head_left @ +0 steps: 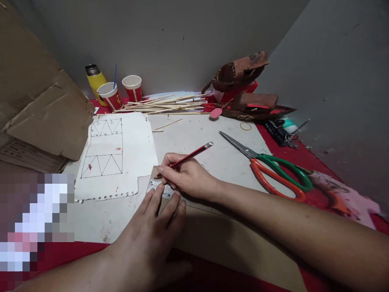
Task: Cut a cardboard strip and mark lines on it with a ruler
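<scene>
My right hand (190,176) grips a red and black pencil (194,153), its tip down on a piece of brown cardboard (243,245). Beside it, my left hand (161,221) lies with fingers spread, the fingertips pressing a small pale ruler (165,191) against the cardboard. The pencil point is just above the ruler's upper edge, near the cardboard's far end. Left of the hands, a white sheet (136,154) carries drawn triangles and rectangles. Large scissors (258,156) with one green and one orange handle rest to the right, blades slightly apart.
Thin wooden sticks (167,104) lie along the back. Two red paper cups (135,90) and a yellow bottle (96,83) stand at the back left. Brown model boats (252,103) sit at the back right. A cardboard box (48,109) rises at the left.
</scene>
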Tool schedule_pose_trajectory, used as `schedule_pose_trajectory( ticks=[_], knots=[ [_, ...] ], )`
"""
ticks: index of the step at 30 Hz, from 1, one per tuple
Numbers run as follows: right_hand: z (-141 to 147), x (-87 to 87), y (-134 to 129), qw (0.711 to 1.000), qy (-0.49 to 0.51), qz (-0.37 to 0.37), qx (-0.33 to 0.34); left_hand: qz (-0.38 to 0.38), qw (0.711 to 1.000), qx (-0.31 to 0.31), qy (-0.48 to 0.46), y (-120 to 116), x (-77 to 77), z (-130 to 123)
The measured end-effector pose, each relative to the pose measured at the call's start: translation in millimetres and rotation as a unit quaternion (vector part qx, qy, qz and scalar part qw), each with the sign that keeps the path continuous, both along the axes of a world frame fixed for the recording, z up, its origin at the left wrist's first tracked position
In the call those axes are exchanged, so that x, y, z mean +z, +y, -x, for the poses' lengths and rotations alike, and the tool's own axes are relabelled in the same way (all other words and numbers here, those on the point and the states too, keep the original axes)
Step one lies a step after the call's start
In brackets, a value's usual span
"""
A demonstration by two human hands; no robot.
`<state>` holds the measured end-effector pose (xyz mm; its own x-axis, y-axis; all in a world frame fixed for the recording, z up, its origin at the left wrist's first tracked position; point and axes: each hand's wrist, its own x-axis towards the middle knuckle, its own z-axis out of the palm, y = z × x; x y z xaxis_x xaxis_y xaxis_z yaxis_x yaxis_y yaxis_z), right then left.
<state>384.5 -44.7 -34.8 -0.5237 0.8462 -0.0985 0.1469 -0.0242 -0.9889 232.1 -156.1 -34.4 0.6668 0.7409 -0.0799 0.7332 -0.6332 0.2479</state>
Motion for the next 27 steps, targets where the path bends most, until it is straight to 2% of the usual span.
schedule_pose_trajectory(
  ticks=[9,21,27],
  knots=[
    [0.1,-1.7,2.0,0.999,-0.014,-0.041,0.020,0.004,1.000,0.002,0.001,2.2,0.6,-2.6],
    [3.9,1.4,6.4,0.998,-0.054,-0.037,0.014,0.017,1.000,-0.003,-0.001,1.5,1.7,2.1],
    [2.8,6.8,7.5,0.997,-0.068,-0.030,0.019,-0.001,1.000,-0.007,0.012,1.2,1.6,3.4]
  ],
)
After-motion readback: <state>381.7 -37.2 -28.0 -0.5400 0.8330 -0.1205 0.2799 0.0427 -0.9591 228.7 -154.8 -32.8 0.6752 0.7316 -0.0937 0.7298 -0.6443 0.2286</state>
